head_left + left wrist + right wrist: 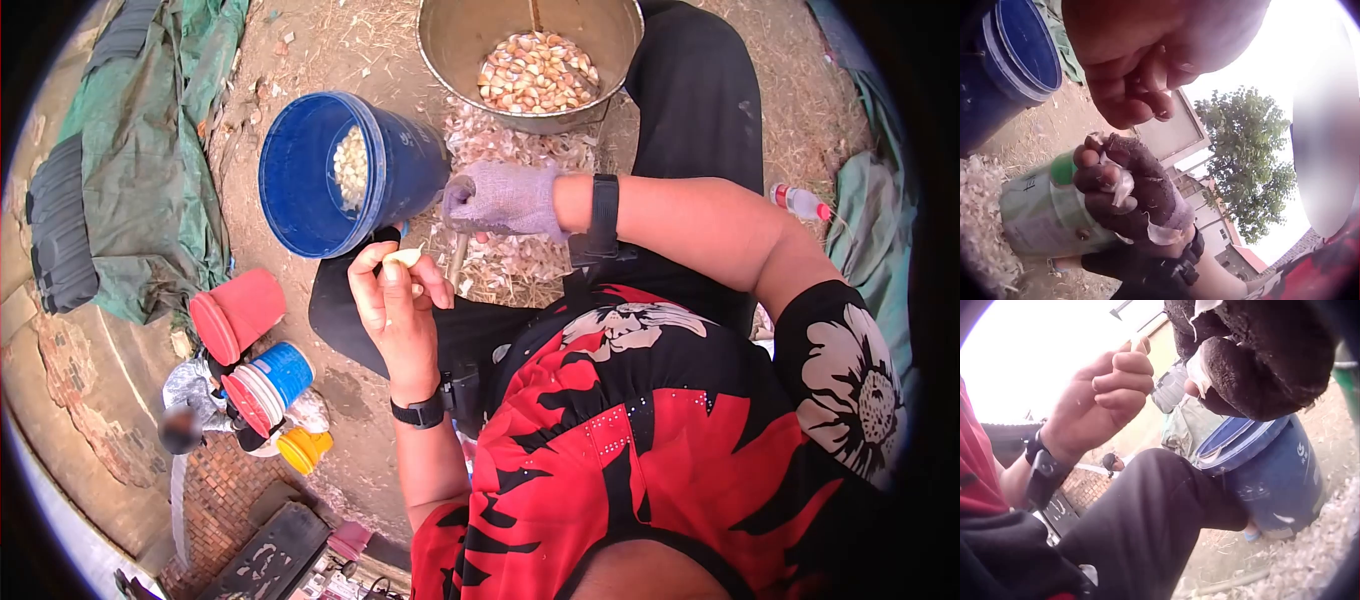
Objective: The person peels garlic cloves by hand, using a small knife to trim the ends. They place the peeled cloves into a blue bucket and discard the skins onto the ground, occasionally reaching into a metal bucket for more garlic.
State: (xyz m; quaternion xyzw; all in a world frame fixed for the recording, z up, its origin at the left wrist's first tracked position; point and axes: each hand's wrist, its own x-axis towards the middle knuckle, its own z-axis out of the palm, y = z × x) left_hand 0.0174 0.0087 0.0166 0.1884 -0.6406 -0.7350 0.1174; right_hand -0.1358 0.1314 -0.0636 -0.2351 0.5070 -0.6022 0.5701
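Observation:
In the head view my bare left hand (pixel 395 300) pinches a pale peeled garlic clove (pixel 403 258) between thumb and fingers. Just beyond it, my right hand (pixel 510 198) wears a dirty lilac glove, its fingers curled. Papery garlic skin (pixel 1124 187) sits between those curled fingers in the left wrist view, and more skin (pixel 1199 367) shows there in the right wrist view. Left of the glove, a tilted blue bucket (pixel 415 160) holds peeled cloves (pixel 350 168). At the top, a wide pot (pixel 450 50) contains many unpeeled cloves (pixel 540 75).
Loose garlic skins (pixel 480 145) cover the ground between the legs. At the left, another person (pixel 200 395) sits by red buckets (pixel 225 325), a blue bucket (pixel 285 370) and a yellow container (pixel 303 450). A plastic bottle (pixel 797 200) lies at the right.

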